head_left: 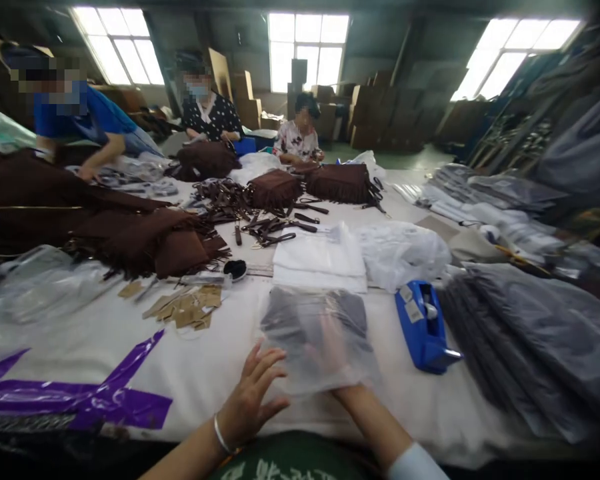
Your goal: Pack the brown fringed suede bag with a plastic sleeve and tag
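— Hands first: what do we see of ours?

— Our left hand lies open, fingers spread, its fingertips touching the near left corner of the clear plastic bag. Our right hand is slid inside that bag from its near end; through the film it looks flat with fingers extended, gripping nothing that we can make out.

— And the bag itself?

— It lies flat on the white table, with a dark folded item inside. Its long axis runs away from us, open mouth toward us, closed end pointing at the stack of white folded sheets just beyond it.

— What else sits around the bag?

— Right of it, close by, we see a blue tape dispenser, and beyond that a row of grey packed bags. Left of the bag lie brown paper tags, and further left strips of purple tape stuck on the table. Behind the bag, past the white sheets, sits a crumpled plastic bag; further back are brown fringed bags and loose dark straps.

— Others at work?

— Three people at the far side of the table, well apart from the bag.
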`<state>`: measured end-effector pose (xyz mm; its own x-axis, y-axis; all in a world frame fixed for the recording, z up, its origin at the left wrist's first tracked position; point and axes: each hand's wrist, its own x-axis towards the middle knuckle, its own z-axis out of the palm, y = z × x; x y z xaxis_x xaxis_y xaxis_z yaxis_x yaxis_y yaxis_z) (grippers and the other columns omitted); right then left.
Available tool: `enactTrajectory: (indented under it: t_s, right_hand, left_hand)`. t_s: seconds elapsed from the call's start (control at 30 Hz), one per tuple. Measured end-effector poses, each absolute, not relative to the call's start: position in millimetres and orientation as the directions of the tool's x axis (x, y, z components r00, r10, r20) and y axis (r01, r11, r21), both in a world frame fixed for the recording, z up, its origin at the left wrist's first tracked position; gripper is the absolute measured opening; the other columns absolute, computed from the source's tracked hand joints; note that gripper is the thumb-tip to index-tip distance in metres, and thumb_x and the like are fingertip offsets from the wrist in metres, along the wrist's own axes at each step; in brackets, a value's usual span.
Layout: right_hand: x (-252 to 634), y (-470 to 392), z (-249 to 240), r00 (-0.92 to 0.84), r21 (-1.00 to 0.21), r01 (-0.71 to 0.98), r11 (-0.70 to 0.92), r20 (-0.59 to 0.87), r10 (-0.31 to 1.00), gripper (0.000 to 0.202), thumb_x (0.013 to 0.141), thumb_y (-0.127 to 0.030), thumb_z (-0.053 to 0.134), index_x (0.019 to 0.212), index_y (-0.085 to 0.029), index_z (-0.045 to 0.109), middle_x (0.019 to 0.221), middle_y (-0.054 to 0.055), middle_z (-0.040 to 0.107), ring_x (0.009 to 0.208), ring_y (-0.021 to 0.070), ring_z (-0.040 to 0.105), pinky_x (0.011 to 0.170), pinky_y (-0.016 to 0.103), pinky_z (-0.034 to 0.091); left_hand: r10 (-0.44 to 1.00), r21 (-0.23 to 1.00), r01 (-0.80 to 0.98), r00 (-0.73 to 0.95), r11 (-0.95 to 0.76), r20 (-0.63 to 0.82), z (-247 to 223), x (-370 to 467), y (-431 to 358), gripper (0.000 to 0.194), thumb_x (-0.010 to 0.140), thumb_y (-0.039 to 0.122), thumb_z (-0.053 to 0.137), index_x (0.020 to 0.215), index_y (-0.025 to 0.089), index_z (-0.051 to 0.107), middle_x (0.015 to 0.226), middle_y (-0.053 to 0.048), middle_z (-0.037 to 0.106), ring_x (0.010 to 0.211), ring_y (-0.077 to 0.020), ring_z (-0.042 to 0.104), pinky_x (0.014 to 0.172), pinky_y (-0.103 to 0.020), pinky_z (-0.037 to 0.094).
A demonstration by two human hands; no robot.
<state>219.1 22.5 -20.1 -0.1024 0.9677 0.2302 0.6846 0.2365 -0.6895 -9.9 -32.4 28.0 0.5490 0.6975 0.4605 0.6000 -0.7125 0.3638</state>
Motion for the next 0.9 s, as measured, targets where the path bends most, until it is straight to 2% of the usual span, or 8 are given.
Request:
enactTrajectory:
  t_s: [0.07, 0.2, 0.27, 0.37, 0.47, 0.57, 0.73, 0.9]
  right_hand:
    - [221.6, 12.7, -35.0, -0.187, -0.592, 0.748, 0.300, 0.246, 0.951, 0.067, 0.077, -0.040, 0.065, 0.137, -0.021, 0.041, 0.147, 0.010, 0.033, 0.136, 0.0370, 0.020, 0.111, 0.052, 0.017]
    - [220.5, 23.5, -61.2, -0.277, -0.247, 0.894, 0.373, 0.348, 0.895, 0.058, 0.083, -0.011, 0.046, 0.137, -0.033, 0.039, 0.144, 0.000, 0.039, 0.134, 0.0316, 0.029, 0.105, 0.051, 0.028]
    - [222.3, 30.6, -70.0, -0.278, -0.192, 0.909, 0.371, 0.386, 0.880, 0.063, 0.082, -0.003, 0.039, 0.137, -0.033, 0.037, 0.142, -0.001, 0.041, 0.135, 0.0288, 0.028, 0.105, 0.050, 0.030]
    - [237.8, 8.4, -79.0, -0.299, -0.174, 0.902, 0.396, 0.410, 0.862, 0.061, 0.083, -0.004, 0.037, 0.138, -0.031, 0.036, 0.141, 0.001, 0.043, 0.136, 0.0291, 0.026, 0.106, 0.052, 0.028]
    - [270.5, -52.9, -77.6, -0.325, -0.213, 0.890, 0.404, 0.326, 0.888, 0.052, 0.088, -0.018, 0.041, 0.140, -0.023, 0.036, 0.142, 0.007, 0.042, 0.133, 0.0315, 0.031, 0.104, 0.049, 0.036]
    - [300.3, -107.9, -50.8, -0.404, -0.320, 0.837, 0.443, 0.182, 0.896, 0.045, 0.090, -0.025, 0.047, 0.135, -0.022, 0.043, 0.131, 0.008, 0.054, 0.119, 0.0257, 0.051, 0.094, 0.038, 0.048]
    - [306.8, -94.6, 14.3, -0.467, -0.576, 0.652, 0.493, 0.206, 0.860, 0.037, 0.087, -0.013, 0.047, 0.122, -0.025, 0.053, 0.115, 0.005, 0.062, 0.111, 0.0182, 0.054, 0.098, 0.034, 0.045]
    - [330.7, -30.1, 11.4, -0.452, -0.684, 0.611, 0.398, 0.112, 0.885, 0.053, 0.071, 0.001, 0.041, 0.116, -0.022, 0.059, 0.120, 0.008, 0.059, 0.113, 0.0195, 0.052, 0.101, 0.041, 0.041]
  left_hand:
    - [0.688, 0.308, 0.617, 0.617, -0.724, 0.382, 19.5, -20.1, -33.1, 0.053, 0.084, 0.040, 0.058, 0.128, 0.014, 0.044, 0.139, -0.016, 0.042, 0.130, -0.0285, 0.036, 0.112, -0.054, 0.017]
    - [0.698, 0.200, 0.669, 0.677, -0.716, 0.232, 2.9, -34.0, -28.5, 0.069, 0.080, 0.000, 0.036, 0.145, 0.017, 0.020, 0.146, -0.011, 0.033, 0.136, -0.0231, 0.028, 0.114, -0.054, 0.014]
    - [0.683, 0.153, 0.666, 0.703, -0.730, 0.199, -5.3, -40.0, -25.5, 0.081, 0.072, -0.010, 0.027, 0.146, 0.022, 0.017, 0.147, -0.005, 0.033, 0.136, -0.0180, 0.027, 0.115, -0.050, 0.015]
    - [0.676, 0.126, 0.664, 0.723, -0.737, 0.143, -14.2, -49.2, -24.1, 0.081, 0.074, -0.010, 0.024, 0.146, 0.024, 0.014, 0.148, -0.003, 0.031, 0.136, -0.0168, 0.027, 0.114, -0.045, 0.020]
    - [0.662, 0.170, 0.647, 0.748, -0.743, 0.049, -16.4, -55.3, -23.9, 0.078, 0.076, -0.005, 0.029, 0.146, 0.027, 0.015, 0.150, -0.002, 0.024, 0.137, -0.0206, 0.026, 0.112, -0.045, 0.026]
    - [0.642, 0.224, 0.632, 0.766, -0.742, -0.030, -12.6, -56.3, -19.2, 0.082, 0.072, -0.005, 0.033, 0.145, 0.030, 0.017, 0.151, -0.002, 0.019, 0.137, -0.0229, 0.026, 0.110, -0.045, 0.030]
    - [0.606, 0.304, 0.608, 0.788, -0.734, -0.112, -1.9, -53.5, -6.9, 0.090, 0.066, -0.006, 0.037, 0.145, 0.030, 0.016, 0.152, -0.003, 0.016, 0.137, -0.0239, 0.024, 0.110, -0.048, 0.029]
    - [0.564, 0.418, 0.584, 0.805, -0.696, -0.184, 8.9, -60.0, -5.1, 0.094, 0.062, -0.004, 0.040, 0.145, 0.031, 0.016, 0.153, -0.001, 0.013, 0.138, -0.0262, 0.019, 0.112, -0.051, 0.023]
